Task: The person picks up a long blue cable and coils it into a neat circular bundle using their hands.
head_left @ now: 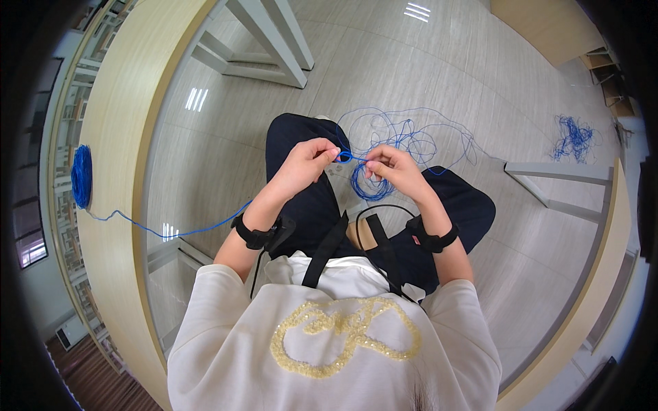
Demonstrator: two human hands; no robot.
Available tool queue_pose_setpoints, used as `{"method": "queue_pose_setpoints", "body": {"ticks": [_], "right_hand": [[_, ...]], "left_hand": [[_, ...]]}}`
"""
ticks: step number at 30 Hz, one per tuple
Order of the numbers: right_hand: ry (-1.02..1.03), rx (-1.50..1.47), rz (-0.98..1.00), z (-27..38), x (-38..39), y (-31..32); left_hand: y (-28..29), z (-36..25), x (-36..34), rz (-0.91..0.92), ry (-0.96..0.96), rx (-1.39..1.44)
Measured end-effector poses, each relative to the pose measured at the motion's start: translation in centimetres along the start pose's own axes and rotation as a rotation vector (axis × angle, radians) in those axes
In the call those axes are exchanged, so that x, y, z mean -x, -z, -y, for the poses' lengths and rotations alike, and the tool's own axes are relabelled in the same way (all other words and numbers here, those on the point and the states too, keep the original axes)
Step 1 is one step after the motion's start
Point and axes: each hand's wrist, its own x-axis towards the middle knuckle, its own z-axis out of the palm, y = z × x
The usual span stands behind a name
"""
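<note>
Blue cord runs between my two hands, with a small loop in it beside the left fingertips. My left hand is closed in a pinch on the cord. Just to its right, my right hand also pinches it, thumb against fingers. A round coil of the same cord shows below and behind my right fingers; whether they hold it too, I cannot tell. Loose loops spread over the floor beyond my hands. On the left table lies a wound blue bundle, its strand trailing toward my left forearm.
A pale wooden table curves along my left, and another tabletop edge is at the right. Grey metal legs stand on the tiled floor. A tangled blue heap lies far right. Black straps circle both wrists.
</note>
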Motion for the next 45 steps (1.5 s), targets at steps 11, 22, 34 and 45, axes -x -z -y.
{"method": "queue_pose_setpoints", "body": {"ticks": [11,22,34,45], "right_hand": [[0.178,0.402,-0.333,0.6,1.5,-2.3],[0.312,0.483,-0.404,1.8,0.9,-3.3],[0.257,0.424,-0.434,0.7,0.0,-4.7],[0.17,0.113,-0.153,-0.5,-0.2,-2.1]], "left_hand": [[-0.8,0.2,0.9,-0.072,-0.219,-0.158],[-1.1,-0.1,1.4,-0.179,-0.383,-0.237],[-1.9,-0.8,1.2,-0.165,-0.472,-0.315],[0.0,-0.8,1.2,-0.201,-0.399,-0.275]]}}
